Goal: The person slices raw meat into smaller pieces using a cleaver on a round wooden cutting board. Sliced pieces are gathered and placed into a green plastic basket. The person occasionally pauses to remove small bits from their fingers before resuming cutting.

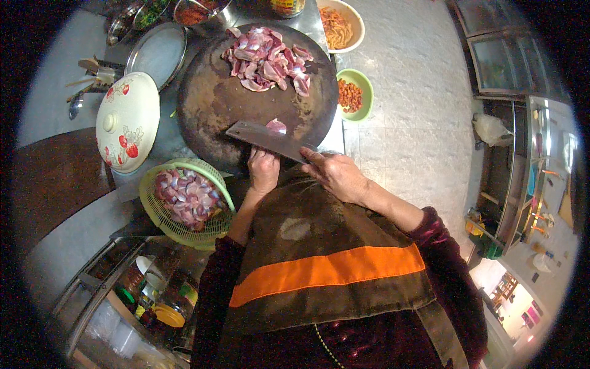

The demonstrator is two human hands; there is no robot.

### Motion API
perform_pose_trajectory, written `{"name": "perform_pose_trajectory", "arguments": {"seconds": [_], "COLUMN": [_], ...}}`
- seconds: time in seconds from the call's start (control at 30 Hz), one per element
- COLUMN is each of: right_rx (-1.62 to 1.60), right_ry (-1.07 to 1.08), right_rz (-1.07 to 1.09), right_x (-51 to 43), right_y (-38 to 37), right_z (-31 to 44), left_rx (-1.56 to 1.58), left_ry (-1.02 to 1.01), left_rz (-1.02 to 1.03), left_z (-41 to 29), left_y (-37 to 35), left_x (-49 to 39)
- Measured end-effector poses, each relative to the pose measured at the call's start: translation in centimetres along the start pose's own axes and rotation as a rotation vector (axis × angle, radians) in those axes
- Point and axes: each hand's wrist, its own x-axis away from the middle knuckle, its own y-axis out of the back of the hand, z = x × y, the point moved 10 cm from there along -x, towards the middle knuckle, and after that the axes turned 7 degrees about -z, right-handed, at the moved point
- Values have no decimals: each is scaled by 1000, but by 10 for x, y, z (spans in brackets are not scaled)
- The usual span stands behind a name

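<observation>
My right hand [339, 177] grips the handle of a Chinese cleaver [269, 139], its broad dark blade slanting up to the left across the near part of a round wooden chopping block [216, 106]. Close under the blade is my left hand [264, 169], fingers bent towards the block. The blade hides the fingertips, and whether they hold anything cannot be seen. Just beyond the blade lies one small piece of raw meat [276, 126]. At the block's far side is a heap of raw, dark red meat pieces [265, 57], which look like poultry gizzards.
On the left, a green plastic colander [150, 203] holds more gizzards [189, 198]. Near it are a strawberry-patterned lid [126, 143] and a round metal tray [159, 53]. A green bowl [367, 94] and a cream basin [357, 27] with food sit right of the block.
</observation>
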Motion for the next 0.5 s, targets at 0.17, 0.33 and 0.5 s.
{"name": "perform_pose_trajectory", "arguments": {"seconds": [0.17,0.33,0.5], "right_rx": [-15,-64,-70], "right_ry": [-46,-43,-47], "right_rz": [26,39,45], "right_x": [9,40,51], "right_y": [9,32,39], "right_z": [-1,-2,-10], "left_rx": [14,-1,8], "left_ry": [-30,-13,5], "left_rz": [-27,-79,-108], "left_z": [-4,-1,-1], "left_y": [4,7,9], "left_x": [-2,-2,-3]}}
